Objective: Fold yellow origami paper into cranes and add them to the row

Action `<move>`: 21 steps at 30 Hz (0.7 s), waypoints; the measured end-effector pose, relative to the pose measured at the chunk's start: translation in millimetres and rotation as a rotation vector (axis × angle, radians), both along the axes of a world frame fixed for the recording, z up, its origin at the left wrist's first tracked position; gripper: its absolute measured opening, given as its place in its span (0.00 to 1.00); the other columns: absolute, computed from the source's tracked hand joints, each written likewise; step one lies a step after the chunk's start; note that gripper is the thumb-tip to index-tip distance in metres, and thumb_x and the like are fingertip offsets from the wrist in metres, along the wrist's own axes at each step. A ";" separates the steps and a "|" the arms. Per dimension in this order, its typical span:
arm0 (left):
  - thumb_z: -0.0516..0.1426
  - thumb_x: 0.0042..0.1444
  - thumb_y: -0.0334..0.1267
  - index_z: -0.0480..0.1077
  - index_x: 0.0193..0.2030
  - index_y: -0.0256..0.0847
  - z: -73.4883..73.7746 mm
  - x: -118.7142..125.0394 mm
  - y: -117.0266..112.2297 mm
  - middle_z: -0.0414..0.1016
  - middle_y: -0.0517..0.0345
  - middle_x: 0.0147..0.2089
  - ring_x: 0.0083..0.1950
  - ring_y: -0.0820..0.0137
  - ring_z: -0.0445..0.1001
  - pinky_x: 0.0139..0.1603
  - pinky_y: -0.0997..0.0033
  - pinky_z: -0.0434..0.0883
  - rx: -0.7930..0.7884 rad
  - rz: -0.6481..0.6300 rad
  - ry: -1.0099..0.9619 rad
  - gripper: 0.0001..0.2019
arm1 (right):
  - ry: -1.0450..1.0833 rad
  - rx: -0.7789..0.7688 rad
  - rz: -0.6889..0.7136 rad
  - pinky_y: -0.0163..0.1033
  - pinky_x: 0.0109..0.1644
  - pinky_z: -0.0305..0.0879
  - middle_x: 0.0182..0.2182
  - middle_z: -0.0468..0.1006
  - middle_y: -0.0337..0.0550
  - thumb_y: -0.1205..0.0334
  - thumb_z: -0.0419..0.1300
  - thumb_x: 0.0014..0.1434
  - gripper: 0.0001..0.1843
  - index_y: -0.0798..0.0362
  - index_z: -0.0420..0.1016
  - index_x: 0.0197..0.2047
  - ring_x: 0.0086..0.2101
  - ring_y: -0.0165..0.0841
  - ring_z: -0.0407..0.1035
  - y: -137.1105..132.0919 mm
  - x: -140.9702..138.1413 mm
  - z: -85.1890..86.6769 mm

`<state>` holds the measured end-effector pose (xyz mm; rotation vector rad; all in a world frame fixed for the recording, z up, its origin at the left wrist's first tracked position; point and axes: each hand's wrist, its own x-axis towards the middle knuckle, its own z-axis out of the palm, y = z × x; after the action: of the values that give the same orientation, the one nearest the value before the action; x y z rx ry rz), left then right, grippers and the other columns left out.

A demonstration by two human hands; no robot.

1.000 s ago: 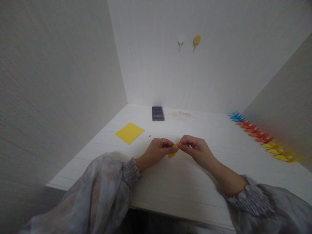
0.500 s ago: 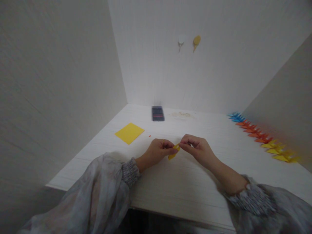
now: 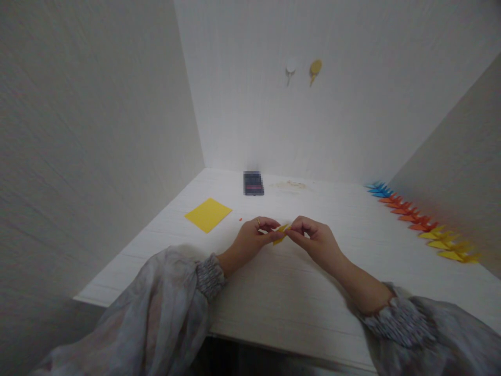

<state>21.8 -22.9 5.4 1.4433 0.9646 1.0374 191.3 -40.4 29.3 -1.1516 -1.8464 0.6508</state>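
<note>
A small folded piece of yellow paper [image 3: 279,239] is pinched between my two hands above the white table. My left hand [image 3: 253,235] is closed on its left side, thumb in front, a ring on one finger. My right hand [image 3: 315,237] grips the upper right tip between thumb and fingertips. The fingers cover part of the paper, so its exact folded shape is hard to make out. To the left of my hands lies a flat square sheet of yellow paper [image 3: 208,214].
Along the right wall runs a row of folded paper cranes: blue [image 3: 379,189], orange-red [image 3: 407,212] and yellow [image 3: 450,244]. A blurred-out dark object [image 3: 253,184] sits by the back wall [image 3: 250,115]. A tiny orange scrap [image 3: 240,219] lies near my left hand. Two hooks [image 3: 315,68] hang on the wall.
The folded yellow paper has turned and moved up slightly in my fingers. My left hand has shifted its grip, its fingers raised a little; my right hand stays nearly in place.
</note>
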 end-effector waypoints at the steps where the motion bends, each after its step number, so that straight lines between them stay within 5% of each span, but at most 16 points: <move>1: 0.62 0.38 0.45 0.66 0.33 0.36 -1.1 0.3 0.7 0.69 0.59 0.32 0.31 0.76 0.67 0.32 0.75 0.64 0.016 0.045 0.020 0.18 | 0.001 0.026 -0.029 0.33 0.25 0.56 0.18 0.64 0.35 0.59 0.58 0.50 0.09 0.53 0.67 0.22 0.21 0.26 0.57 -0.1 0.1 -0.8; 3: 0.63 0.37 0.47 0.63 0.32 0.37 -3.7 1.4 1.8 0.67 0.62 0.29 0.27 0.78 0.64 0.28 0.76 0.62 0.017 0.095 0.065 0.19 | 0.001 0.063 -0.067 0.33 0.25 0.56 0.19 0.64 0.36 0.60 0.58 0.50 0.10 0.53 0.66 0.21 0.22 0.27 0.58 -1.2 -0.4 -1.7; 7: 0.61 0.39 0.49 0.61 0.29 0.36 -5.7 4.4 2.2 0.65 0.64 0.24 0.24 0.78 0.64 0.27 0.76 0.61 -0.100 -0.023 0.038 0.19 | 0.015 0.114 -0.056 0.34 0.26 0.57 0.19 0.64 0.37 0.61 0.56 0.51 0.12 0.52 0.62 0.19 0.23 0.28 0.59 -5.4 -4.1 -2.4; 21: 0.60 0.41 0.47 0.67 0.27 0.34 3.2 -0.1 -0.1 0.66 0.62 0.23 0.24 0.79 0.64 0.27 0.76 0.63 -0.151 -0.104 -0.016 0.16 | -0.026 0.172 0.003 0.35 0.29 0.60 0.22 0.66 0.38 0.61 0.56 0.52 0.10 0.52 0.62 0.22 0.24 0.29 0.62 -7.5 -5.8 -5.2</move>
<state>21.7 -23.0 8.5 1.3442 0.9259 0.8800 185.5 -47.9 24.1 -1.0490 -1.8867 0.4702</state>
